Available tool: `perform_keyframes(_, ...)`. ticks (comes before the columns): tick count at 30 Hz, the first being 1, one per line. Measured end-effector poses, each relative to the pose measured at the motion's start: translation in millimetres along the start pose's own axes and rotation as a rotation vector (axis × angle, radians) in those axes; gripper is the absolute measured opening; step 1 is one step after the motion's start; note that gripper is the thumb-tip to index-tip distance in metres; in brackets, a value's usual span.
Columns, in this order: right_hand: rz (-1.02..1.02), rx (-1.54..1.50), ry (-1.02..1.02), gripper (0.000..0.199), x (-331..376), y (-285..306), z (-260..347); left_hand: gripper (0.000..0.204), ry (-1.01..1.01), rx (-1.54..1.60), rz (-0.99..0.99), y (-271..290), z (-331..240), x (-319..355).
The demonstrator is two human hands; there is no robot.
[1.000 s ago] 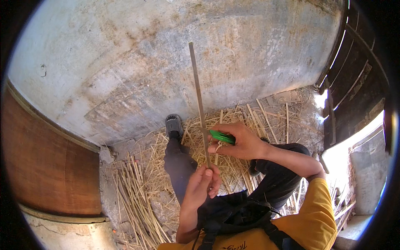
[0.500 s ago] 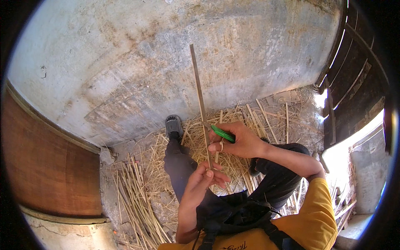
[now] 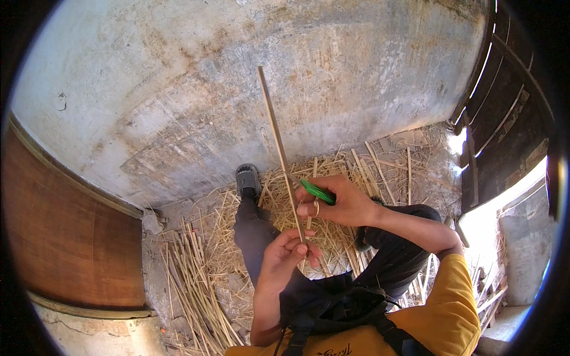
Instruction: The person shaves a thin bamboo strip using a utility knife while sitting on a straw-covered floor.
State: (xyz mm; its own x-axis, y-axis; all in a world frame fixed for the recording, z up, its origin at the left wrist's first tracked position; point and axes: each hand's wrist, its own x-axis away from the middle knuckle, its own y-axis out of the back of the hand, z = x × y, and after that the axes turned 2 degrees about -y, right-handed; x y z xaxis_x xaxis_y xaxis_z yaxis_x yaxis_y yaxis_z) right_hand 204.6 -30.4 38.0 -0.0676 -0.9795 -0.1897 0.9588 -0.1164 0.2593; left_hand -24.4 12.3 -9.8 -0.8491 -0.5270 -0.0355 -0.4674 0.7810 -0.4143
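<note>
A long, thin bamboo strip point(image 3: 274, 123) slants up and away from my hands, its far end in front of the wall. My left hand point(image 3: 285, 254) pinches the near end between thumb and fingers. Higher on the strip, my right hand point(image 3: 339, 200) is closed round a green utility knife point(image 3: 317, 191). The knife's blade end points left and meets the strip's edge. My right thumb lies against the strip just below the knife. A ring shows on a right finger.
Pale shavings point(image 3: 267, 202) litter the floor around my feet. A bundle of long strips point(image 3: 199, 285) lies at left, and more strips point(image 3: 380, 169) lie at right. A stained wall point(image 3: 237, 95) rises ahead, a brown wooden panel point(image 3: 71, 237) at left, dark boards point(image 3: 504, 113) at right.
The far end of the bamboo strip has swung a little to the left, and its near end has shifted slightly right and down. Both hands keep their hold, almost unmoved.
</note>
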Motion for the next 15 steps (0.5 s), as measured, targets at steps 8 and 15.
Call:
perform_keyframes(8, 0.023, 0.025, -0.033, 0.042, 1.6, 1.4, 1.6, 0.025, -0.052, -0.161, -0.085, -11.1, 0.1, -3.2)
perform_keyframes(15, 0.005, 0.113, -0.009, 0.042, 2.4, 0.1, 1.8, 0.023, -0.123, -0.224, -0.168, -11.6, 6.7, -6.4)
